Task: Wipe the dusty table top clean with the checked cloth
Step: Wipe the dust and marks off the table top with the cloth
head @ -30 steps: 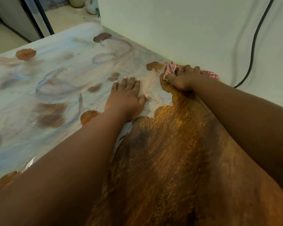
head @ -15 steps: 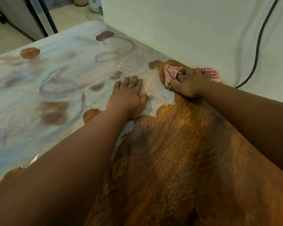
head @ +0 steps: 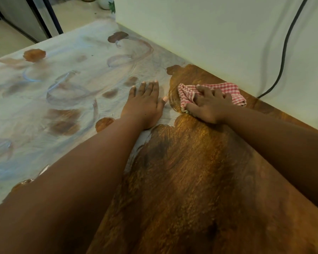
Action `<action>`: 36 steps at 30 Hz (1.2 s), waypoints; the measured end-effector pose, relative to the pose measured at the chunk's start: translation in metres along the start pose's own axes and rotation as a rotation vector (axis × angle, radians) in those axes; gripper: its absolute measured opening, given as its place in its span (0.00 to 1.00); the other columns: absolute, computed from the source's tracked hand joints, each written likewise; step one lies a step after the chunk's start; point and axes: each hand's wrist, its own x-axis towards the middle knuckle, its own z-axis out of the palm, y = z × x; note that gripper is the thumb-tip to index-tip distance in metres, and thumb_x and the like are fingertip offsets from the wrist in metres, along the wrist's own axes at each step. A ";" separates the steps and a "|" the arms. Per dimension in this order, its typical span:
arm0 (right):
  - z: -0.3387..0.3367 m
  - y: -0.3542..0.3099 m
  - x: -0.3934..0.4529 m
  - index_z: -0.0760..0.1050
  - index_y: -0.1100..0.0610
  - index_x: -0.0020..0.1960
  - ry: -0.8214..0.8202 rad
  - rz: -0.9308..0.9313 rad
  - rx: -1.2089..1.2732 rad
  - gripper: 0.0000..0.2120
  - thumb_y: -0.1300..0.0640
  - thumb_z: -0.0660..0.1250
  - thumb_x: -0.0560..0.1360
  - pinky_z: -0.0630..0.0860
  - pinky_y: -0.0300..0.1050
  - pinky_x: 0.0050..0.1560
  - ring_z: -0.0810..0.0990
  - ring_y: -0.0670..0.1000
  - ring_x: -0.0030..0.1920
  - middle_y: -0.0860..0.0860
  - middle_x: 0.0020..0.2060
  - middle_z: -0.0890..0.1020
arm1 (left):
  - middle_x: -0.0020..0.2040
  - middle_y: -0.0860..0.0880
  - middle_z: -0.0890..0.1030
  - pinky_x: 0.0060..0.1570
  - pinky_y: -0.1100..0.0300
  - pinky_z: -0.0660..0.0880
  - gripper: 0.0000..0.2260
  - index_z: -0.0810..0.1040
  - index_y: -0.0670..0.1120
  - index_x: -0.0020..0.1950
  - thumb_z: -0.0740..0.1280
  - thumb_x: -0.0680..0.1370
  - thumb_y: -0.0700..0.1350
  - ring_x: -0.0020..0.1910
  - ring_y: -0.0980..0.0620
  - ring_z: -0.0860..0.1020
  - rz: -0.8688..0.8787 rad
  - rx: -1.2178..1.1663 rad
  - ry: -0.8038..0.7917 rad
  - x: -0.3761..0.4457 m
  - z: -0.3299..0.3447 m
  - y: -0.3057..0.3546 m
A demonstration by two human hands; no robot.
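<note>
Against the wall-side edge of the table [head: 200, 180], the right hand [head: 208, 105] presses a bunched red-and-white checked cloth [head: 189, 91] onto bare wood, its fingers curled into the crumpled fabric. The cloth lies just beside the pale wall [head: 209, 33], at the far end of a broad wiped swathe of glossy brown grain that widens toward the near edge. Left of it, the left hand [head: 145, 105] rests flat on the table top, fingers straight and released, on a chalky grey-white film of dust [head: 35, 107] marked with curved smears, rings and round brown patches where wood shows through. A black cable [head: 285, 48] hangs down the wall to the table's back edge.
</note>
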 end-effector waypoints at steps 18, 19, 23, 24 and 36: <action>0.001 -0.051 -0.054 0.47 0.44 0.78 -0.094 0.114 0.189 0.36 0.28 0.41 0.74 0.37 0.69 0.69 0.39 0.62 0.75 0.48 0.77 0.39 | 0.79 0.45 0.55 0.74 0.52 0.42 0.25 0.54 0.48 0.78 0.45 0.83 0.57 0.77 0.48 0.51 -0.015 -0.201 -0.028 -0.024 -0.075 -0.023; -0.001 -0.064 -0.051 0.46 0.44 0.78 -0.086 0.166 0.239 0.36 0.28 0.41 0.75 0.36 0.69 0.68 0.38 0.63 0.75 0.49 0.77 0.39 | 0.79 0.45 0.56 0.74 0.52 0.43 0.25 0.54 0.48 0.78 0.45 0.83 0.57 0.77 0.48 0.51 -0.009 -0.156 -0.059 -0.034 -0.077 -0.030; -0.002 -0.145 -0.046 0.44 0.45 0.78 -0.033 0.114 0.255 0.34 0.31 0.41 0.76 0.33 0.73 0.67 0.37 0.66 0.74 0.53 0.77 0.39 | 0.79 0.45 0.54 0.74 0.51 0.44 0.26 0.53 0.47 0.79 0.45 0.83 0.57 0.78 0.49 0.49 -0.003 0.013 -0.188 -0.083 -0.067 -0.055; 0.000 -0.162 -0.049 0.43 0.44 0.78 -0.024 0.068 0.243 0.34 0.31 0.41 0.76 0.33 0.73 0.66 0.38 0.67 0.74 0.53 0.78 0.40 | 0.79 0.46 0.54 0.75 0.51 0.44 0.26 0.53 0.47 0.79 0.44 0.83 0.57 0.78 0.49 0.48 -0.003 0.050 -0.204 -0.093 -0.066 -0.062; 0.023 -0.136 -0.127 0.45 0.42 0.78 -0.090 0.063 0.174 0.38 0.27 0.38 0.71 0.37 0.69 0.68 0.40 0.61 0.76 0.45 0.77 0.39 | 0.79 0.47 0.42 0.74 0.53 0.41 0.30 0.43 0.47 0.79 0.45 0.82 0.60 0.77 0.50 0.40 -0.043 0.194 -0.237 -0.222 -0.072 -0.108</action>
